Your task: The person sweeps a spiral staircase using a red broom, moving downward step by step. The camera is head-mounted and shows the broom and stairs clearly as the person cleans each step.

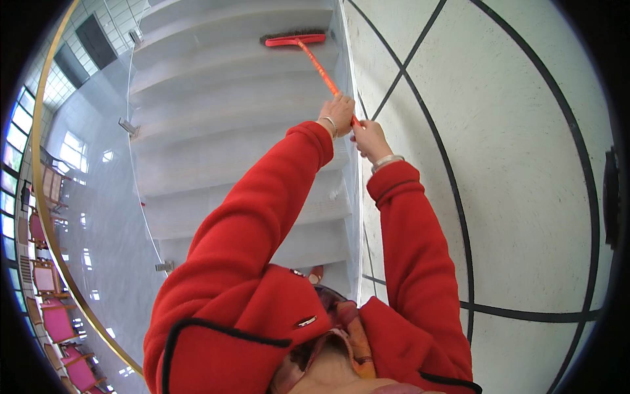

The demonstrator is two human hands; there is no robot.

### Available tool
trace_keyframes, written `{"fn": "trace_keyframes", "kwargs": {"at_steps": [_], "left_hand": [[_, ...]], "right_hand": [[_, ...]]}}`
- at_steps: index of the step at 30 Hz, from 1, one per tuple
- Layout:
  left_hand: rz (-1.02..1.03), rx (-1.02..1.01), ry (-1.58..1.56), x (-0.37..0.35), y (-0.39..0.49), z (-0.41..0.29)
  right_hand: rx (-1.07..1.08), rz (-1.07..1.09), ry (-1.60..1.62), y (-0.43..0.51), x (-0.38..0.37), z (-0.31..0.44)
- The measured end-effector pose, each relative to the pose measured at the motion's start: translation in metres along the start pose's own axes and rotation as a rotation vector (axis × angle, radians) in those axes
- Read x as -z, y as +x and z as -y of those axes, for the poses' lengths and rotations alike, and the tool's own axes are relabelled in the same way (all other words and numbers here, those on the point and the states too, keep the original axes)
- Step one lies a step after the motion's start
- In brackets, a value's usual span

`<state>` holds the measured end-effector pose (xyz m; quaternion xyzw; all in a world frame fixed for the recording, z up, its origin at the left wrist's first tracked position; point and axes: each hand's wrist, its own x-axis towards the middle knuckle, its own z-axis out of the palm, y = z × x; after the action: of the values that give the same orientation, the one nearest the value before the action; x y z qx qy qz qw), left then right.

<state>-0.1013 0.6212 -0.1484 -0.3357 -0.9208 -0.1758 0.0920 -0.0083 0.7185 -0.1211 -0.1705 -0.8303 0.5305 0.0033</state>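
My left hand [338, 114] is closed around the orange-red handle [317, 66] of a push broom. Just below it, at the handle's near end, my right hand [370, 141] grips the same shaft. The red broom head [295, 39] with dark bristles rests on a grey stair step near the wall side, ahead of me. From my hands the handle slants forward and to the left. Both wrists wear bracelets, and red sleeves cover my arms.
Grey stairs [236, 147] extend ahead. A pale wall [512, 162] with black lines borders them at right. A brass handrail [49, 221] curves along the left, with metal brackets [129, 127] at the stair edge. Pink chairs [59, 320] stand on the shiny floor [106, 207] beyond.
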Motion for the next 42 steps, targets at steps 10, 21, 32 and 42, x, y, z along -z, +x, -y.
{"fn": "trace_keyframes", "kwargs": {"at_steps": [10,21,32,42], "left_hand": [[0.024,-0.570,-0.247,-0.025,-0.069,-0.088],[0.193,-0.386,-0.037,-0.074,-0.087,-0.015],[0.384,-0.637,-0.382,0.002,-0.218,-0.157],[0.160,-0.543,-0.331,-0.063,-0.159,-0.073]], "right_hand": [[-0.116,0.011,0.025,-0.235,0.086,-0.023],[-0.491,0.087,0.467,-0.222,0.011,-0.052],[-0.556,-0.048,0.196,-0.434,0.088,0.036],[0.053,-0.148,0.356,-0.357,0.037,-0.025]]}}
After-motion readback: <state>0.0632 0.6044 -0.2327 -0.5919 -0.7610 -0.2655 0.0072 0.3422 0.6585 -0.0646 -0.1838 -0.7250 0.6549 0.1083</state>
